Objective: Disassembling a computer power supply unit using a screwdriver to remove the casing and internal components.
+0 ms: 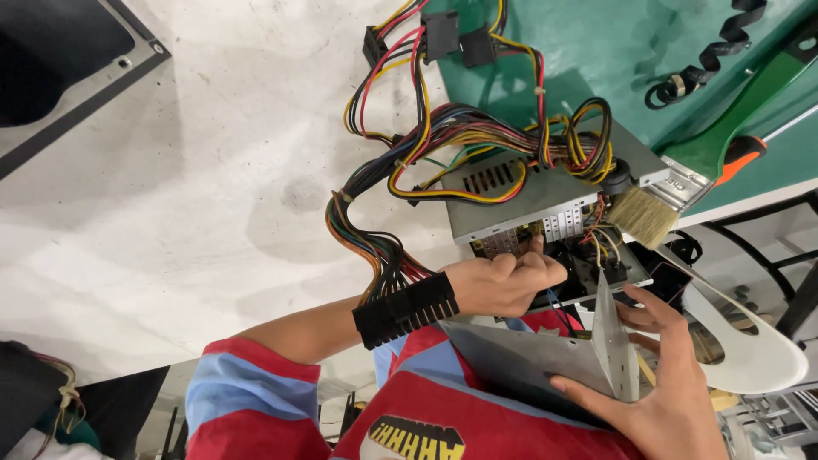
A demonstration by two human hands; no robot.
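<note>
Pale scuffed concrete floor (170, 196) fills most of the head view, green workbench top (596, 51) at upper right. Landmark: grey metal power supply unit (528, 192), lid off, sitting at the bench's near edge. Bundle of coloured wires (460, 128) spills from its top and loops left of it, ending in black connectors (443, 34) above it and one long black multi-pin connector (407, 309) lying across the left forearm, below-left of the unit. Left hand (503, 281) is curled into a loose fist, fingertips pushed into the unit's open near side among the internals; what it pinches, cannot tell. Right hand (665, 383), below-right of the unit, is spread wide, thumb and fingers gripping the bent grey metal cover panel (545, 358), which rests against the person's red and blue shirt (256, 409). Paintbrush (682, 183) with green handle lies right of the unit, bristles just beside its corner. Orange-handled screwdriver (750, 153) beside the brush. Dark case panel (60, 60) far left of the unit, on the floor.
</note>
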